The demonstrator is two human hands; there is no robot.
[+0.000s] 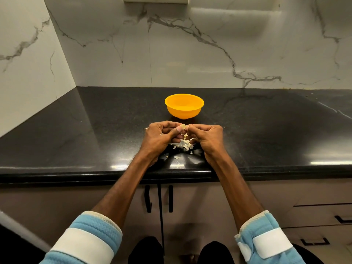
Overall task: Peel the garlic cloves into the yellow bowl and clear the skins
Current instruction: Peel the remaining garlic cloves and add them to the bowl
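**Head view.** Ctr of frame: the left hand and right hand meet just above the bench. Fingers of both are curled, thumbs and fingertips pinching one garlic clove between them. A pale flake of skin stands up at the pinch. Directly below the hands, lower ctr, loose skins lie scattered on the bench, w/ one stray sliver to the left of the left hand. The yellow bowl stands upright just beyond the hands, upper ctr, not touching them. Its inside shows plain yellow, w/ no cloves discernible at this angle.

Step in hand, by judgement: peeling, mid-clove, skin partly off. Next move calls for stripping the rest w/ the thumbnails, then a short forward reach to drop the bare clove over the rim. The skins are not yet cleared.
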